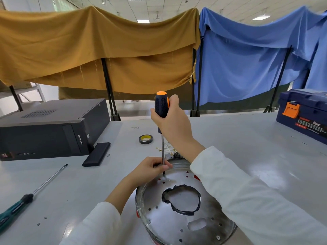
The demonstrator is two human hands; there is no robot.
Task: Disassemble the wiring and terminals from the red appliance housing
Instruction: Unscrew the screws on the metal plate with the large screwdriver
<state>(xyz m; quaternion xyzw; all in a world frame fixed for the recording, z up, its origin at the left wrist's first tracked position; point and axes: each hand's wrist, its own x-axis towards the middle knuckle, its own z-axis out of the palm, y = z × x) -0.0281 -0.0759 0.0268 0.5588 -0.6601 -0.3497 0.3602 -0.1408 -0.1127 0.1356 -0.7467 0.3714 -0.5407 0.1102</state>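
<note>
— Where's the housing (184, 207)?
— On the counter (247, 138), under both hands. Right hand (172, 119) clamps the screwdriver (161, 105) handle; its shaft stands upright.
— And the left hand (150, 169)?
— Pinching the shaft just above the housing's plate, steadying the tip.

A single head-worn wide-angle view looks forward and down from close above the table (238, 138); near things fill its lower edge; draped cloths (99, 50) and ceiling curve across its upper half.
</note>
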